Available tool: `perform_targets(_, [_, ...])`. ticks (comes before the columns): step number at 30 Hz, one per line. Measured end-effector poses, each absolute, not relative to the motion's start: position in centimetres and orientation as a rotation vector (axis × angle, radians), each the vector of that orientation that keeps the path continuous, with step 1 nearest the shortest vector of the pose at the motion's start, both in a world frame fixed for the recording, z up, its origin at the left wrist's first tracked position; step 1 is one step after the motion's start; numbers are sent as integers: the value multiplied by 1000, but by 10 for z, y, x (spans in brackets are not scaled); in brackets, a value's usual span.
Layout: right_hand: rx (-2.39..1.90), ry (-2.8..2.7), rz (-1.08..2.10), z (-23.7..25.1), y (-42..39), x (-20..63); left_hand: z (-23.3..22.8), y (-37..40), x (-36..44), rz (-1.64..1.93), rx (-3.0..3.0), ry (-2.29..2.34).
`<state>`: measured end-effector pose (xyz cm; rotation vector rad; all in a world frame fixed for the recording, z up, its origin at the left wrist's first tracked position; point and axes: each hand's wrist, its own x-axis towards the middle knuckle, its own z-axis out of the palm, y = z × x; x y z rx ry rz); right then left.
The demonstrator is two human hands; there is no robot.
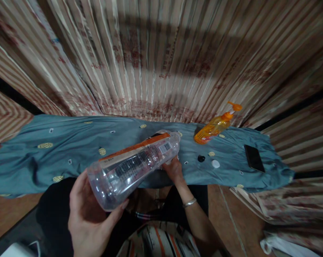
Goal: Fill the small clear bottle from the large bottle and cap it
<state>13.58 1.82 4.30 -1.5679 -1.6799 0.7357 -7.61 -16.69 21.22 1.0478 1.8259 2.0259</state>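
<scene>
Bottle (136, 164) lies tilted between my hands over the desk (70, 150); left hand (89, 214) cups its base, right hand (173, 169) sits half hidden behind its neck, so I cannot tell that grip.

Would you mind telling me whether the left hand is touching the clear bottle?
Touching: in the head view the left hand cups the base of the clear bottle, thumb and fingers pressed against it.

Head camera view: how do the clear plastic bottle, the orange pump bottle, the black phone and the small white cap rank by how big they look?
1. Clear plastic bottle, though it is nearest the camera, which inflates it.
2. Orange pump bottle.
3. Black phone.
4. Small white cap.
</scene>
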Motion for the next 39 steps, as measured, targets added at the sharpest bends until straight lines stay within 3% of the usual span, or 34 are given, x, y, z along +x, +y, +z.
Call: perform_targets(39, [-1583, -1630, 737, 49, 15, 132, 218, -167, -77, 1986, 988, 1821])
